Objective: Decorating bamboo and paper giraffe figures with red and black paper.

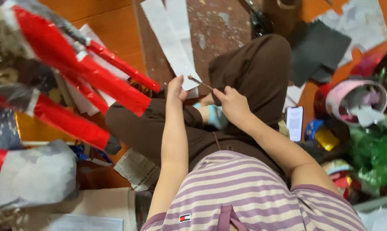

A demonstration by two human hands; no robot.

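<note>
A phone (294,123) lies on the floor to the right of the knee, an upright rectangle with a lit white screen. Just right of it sits a small blue and yellow package (321,134), partly hidden among clutter.

Soft, even indoor light, warm on the wooden floor (116,30).

No hard shadows here, only faint shade under the crossed legs; glossy red foil rolls (112,83) at the left throw bright glare and smear with blur near the lens, the green wrap (373,154) at right glints, the phone screen (294,123) glows white, and both hands sit slightly soft.
</note>
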